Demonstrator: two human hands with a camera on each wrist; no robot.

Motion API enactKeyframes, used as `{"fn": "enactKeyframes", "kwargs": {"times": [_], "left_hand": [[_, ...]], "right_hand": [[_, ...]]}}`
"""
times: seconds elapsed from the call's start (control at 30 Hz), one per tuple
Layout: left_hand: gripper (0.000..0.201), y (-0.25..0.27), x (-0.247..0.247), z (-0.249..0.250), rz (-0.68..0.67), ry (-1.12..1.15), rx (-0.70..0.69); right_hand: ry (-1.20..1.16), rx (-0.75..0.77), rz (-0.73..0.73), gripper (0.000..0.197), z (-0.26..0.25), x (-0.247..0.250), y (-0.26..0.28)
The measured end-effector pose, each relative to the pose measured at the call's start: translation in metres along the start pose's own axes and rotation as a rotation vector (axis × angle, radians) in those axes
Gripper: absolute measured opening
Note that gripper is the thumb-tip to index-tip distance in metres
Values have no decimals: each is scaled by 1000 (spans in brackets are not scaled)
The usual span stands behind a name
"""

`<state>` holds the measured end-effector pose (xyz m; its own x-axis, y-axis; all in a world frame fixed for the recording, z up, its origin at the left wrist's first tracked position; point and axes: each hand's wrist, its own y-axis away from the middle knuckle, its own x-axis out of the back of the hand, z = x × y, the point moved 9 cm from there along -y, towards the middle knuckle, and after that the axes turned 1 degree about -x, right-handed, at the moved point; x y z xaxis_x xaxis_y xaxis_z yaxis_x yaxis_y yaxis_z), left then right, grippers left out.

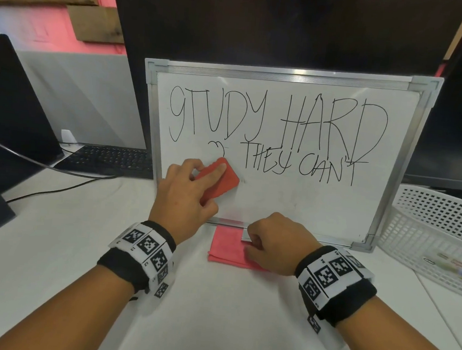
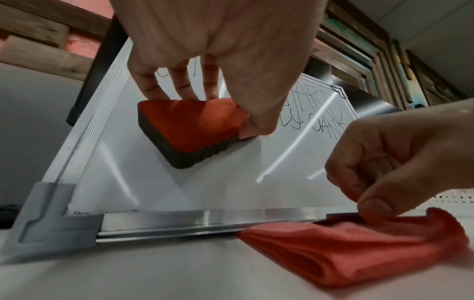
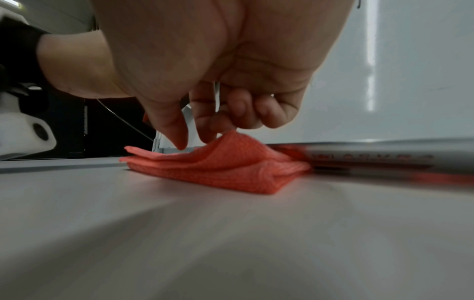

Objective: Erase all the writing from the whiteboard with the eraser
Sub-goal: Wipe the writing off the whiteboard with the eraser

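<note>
A person's left hand (image 1: pixel 184 190) gripped the red eraser (image 1: pixel 219 181), pressed flat against the whiteboard (image 1: pixel 291 199) just below a leftover scrawl, evidently to wipe upward into the remaining lines. The right hand (image 1: pixel 273 243), fingers curled, pinched a folded pink cloth (image 1: pixel 225 250) at the board's bottom frame, seemingly steadying the propped board against the monitor (image 1: pixel 263 31).

— I'm seeing a red eraser (image 1: pixel 218 180) with a dark ribbed base, and black writing (image 1: pixel 276 123) on the white board (image 1: pixel 291 204).

— I'm noting the silver frame, a coral waffle-weave cloth (image 1: pixel 228 250), black-and-white checkered wristbands (image 1: pixel 146 247), and a white lattice basket (image 1: pixel 439 219).
</note>
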<state>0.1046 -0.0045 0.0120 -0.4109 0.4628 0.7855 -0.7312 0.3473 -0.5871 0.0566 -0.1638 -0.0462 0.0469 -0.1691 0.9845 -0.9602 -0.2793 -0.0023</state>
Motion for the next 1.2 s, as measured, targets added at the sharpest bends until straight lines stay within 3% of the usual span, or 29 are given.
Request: {"fn": "enactKeyframes", "kwargs": {"times": [0.17,0.5,0.63,0.77,0.87,1.03,1.2], "left_hand": [[68,-7,11,-6,55,20,27],[66,-12,13,4,-1,-39,-23],[67,-16,20,-5,55,37,81],[68,-16,17,-1,12,-2,48],[70,-19,27,-13,61,28,111],[69,-15,18,1,-9,-27,33],[69,-14,17,-1,52,56,98]], "right_hand": [[-3,-6,3,36,1,1,0],[0,-2,14,35,0,0,0],[-5,0,22,35,1,1,0],[-5,2,21,35,1,0,-1],[-6,-2,18,35,2,-1,-1],[-5,-5,27,35,2,0,-2],[-1,-7,31,35,3,-1,-2]]}}
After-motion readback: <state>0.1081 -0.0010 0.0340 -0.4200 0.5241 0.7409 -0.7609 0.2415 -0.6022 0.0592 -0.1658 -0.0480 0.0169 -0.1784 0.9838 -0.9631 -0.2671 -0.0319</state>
